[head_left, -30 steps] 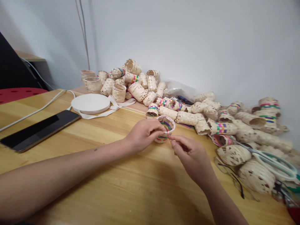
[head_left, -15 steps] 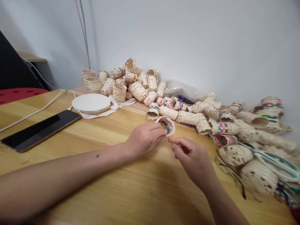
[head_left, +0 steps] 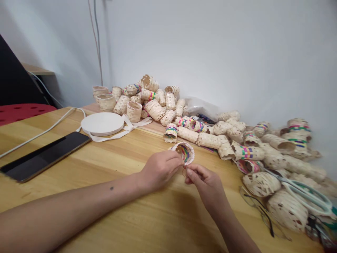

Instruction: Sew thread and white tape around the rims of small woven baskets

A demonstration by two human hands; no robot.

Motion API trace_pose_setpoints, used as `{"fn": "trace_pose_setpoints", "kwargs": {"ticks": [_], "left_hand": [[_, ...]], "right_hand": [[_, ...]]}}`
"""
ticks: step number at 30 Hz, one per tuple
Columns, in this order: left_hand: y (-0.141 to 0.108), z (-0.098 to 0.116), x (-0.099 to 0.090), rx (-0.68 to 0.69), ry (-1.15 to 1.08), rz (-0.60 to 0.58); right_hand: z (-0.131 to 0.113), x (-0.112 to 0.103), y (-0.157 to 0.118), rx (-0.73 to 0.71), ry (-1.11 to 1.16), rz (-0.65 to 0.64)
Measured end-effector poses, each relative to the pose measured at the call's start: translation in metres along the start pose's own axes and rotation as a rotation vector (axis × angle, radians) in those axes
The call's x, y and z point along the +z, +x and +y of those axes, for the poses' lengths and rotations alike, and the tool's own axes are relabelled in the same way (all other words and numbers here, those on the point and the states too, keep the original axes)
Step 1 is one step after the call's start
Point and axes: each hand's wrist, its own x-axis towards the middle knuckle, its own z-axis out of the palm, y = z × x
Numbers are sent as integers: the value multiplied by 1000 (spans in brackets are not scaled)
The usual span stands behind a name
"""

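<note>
Left hand (head_left: 159,170) grips a small woven basket (head_left: 183,153) by its side.
The basket sits just above the right hand (head_left: 206,186), whose pinched fingertips (head_left: 190,171) nearly meet its lower edge, holding something too fine to tell. More woven baskets (head_left: 207,140) lie piled beyond.

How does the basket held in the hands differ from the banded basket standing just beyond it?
The held basket is raised off the table in the left hand, while the banded basket rests on the table. The held basket tilts its open mouth toward the camera, showing coloured weave inside; the banded basket shows its colours on the outer wall. Both are small baskets woven from pale strips with multicoloured bands.
</note>
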Motion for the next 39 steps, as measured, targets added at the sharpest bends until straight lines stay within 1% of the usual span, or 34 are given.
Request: {"fn": "trace_pose_setpoints", "kwargs": {"ticks": [2, 4, 6, 9, 11, 13, 14, 16, 17, 19, 22, 25, 29, 32, 34, 36, 37, 39], "left_hand": [[-1, -3, 0, -22, 32, -58], [-2, -4, 1, -40, 45, -96], [-3, -3, 3, -41, 36, -120], [-4, -2, 6, -15, 21, -173], [-4, -3, 8, 48, 36, -172], [-4, -5, 8, 128, 72, -136], [-4, -6, 8, 160, 89, -119], [-4, -7, 7, 197, 103, -109], [-4, -8, 7, 208, 102, -114], [-4, -8, 7, 222, 97, -136], [-4, -7, 10, 237, 114, -183], [-7, -4, 15, 249, 136, -211], [-9, 0, 19, 247, 142, -242], [-10, 1, 20, 244, 147, -249], [-9, 0, 20, 253, 158, -225], [-8, 0, 20, 279, 172, -203], [-7, 0, 20, 283, 183, -199], [-6, 2, 19, 282, 195, -202]], "right_hand": [[5, 1, 3, 48, 119, -15], [8, 3, 5, 68, 214, 7], [10, 5, 6, 44, 265, 36], [11, 6, 6, -17, 262, 38], [10, 2, 7, -32, 164, 30], [7, -6, 7, -53, -67, 59], [5, -10, 6, -90, -216, 94], [2, -18, 6, -211, -492, 164], [0, -21, 5, -277, -588, 177], [0, -23, 4, -368, -697, 145], [2, -19, 3, -383, -765, 67], [3, -15, 3, -337, -796, 25], [1, -15, 2, -270, -829, -13], [-2, -15, 2, -333, -845, 17], [-1, -13, 1, -410, -831, 49], [0, -9, 0, -448, -804, 83], [1, -8, 0, -443, -796, 100], [1, -5, -1, -383, -783, 136]]}}
